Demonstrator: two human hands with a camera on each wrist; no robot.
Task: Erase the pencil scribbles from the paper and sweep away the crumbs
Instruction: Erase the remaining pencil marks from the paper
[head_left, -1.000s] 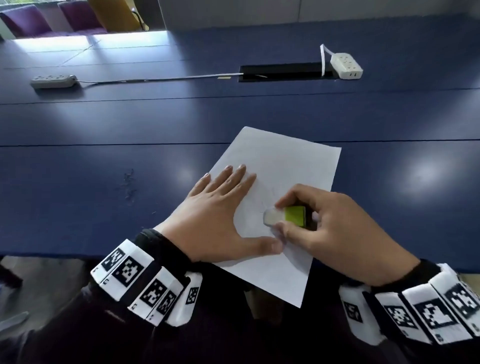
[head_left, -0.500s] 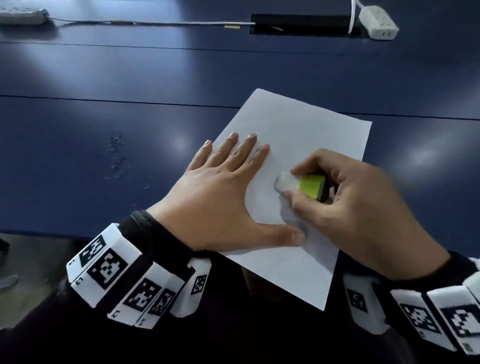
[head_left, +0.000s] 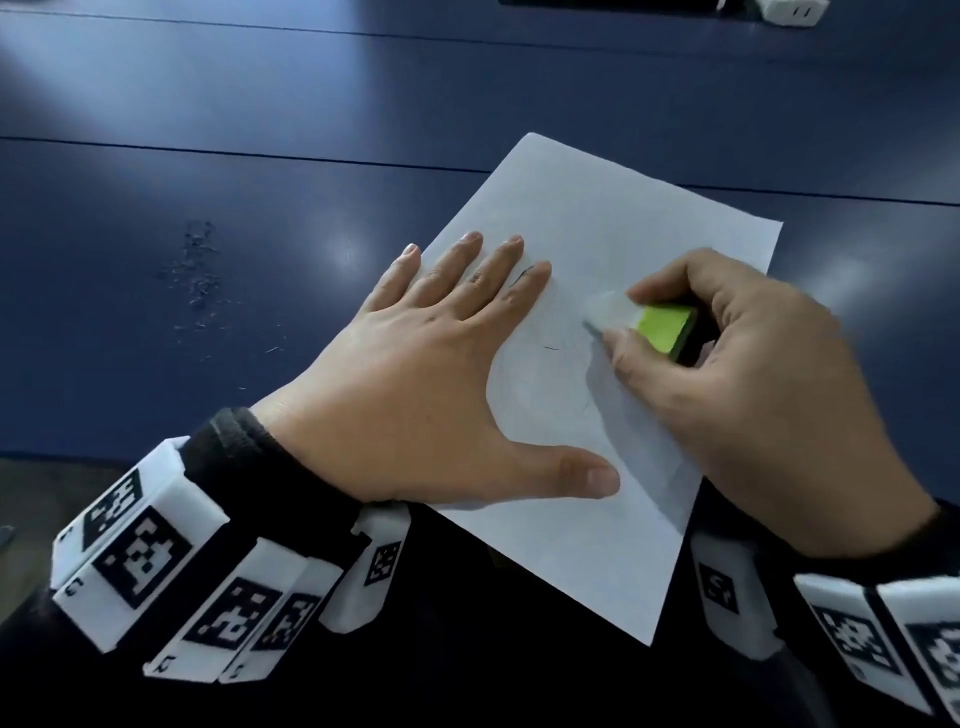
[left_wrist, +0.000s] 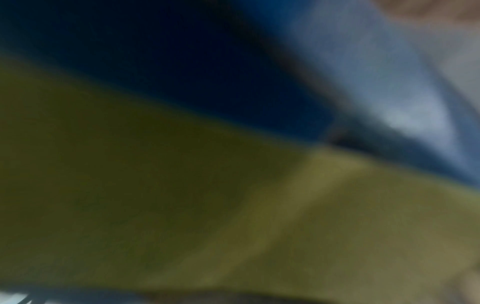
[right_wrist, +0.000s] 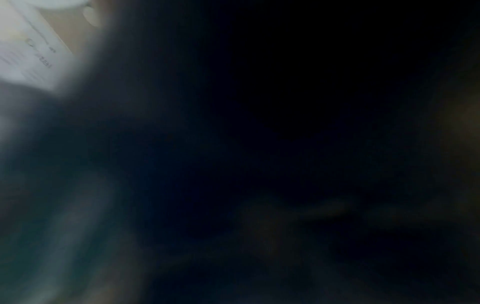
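A white sheet of paper (head_left: 613, 218) lies slanted on the dark blue table (head_left: 260, 130), its near corner past the table's front edge. My left hand (head_left: 431, 358) lies flat on the sheet's left part with straight fingers and the thumb spread. My right hand (head_left: 743, 374) pinches a white eraser with a green sleeve (head_left: 639, 325), its white tip down on the paper. Faint pencil marks (head_left: 550, 347) show between the two hands, and a short dark stroke (head_left: 522, 274) sits by my left forefinger. Both wrist views are dark and blurred.
Dark eraser crumbs (head_left: 197, 275) lie scattered on the table left of the paper. A white power strip (head_left: 789, 10) sits at the far top right edge. Marker bands ring both wrists.
The head view has dropped and closed in on the paper. My right hand with the eraser has shifted up the sheet, away from the left thumb. The left hand stays flat.
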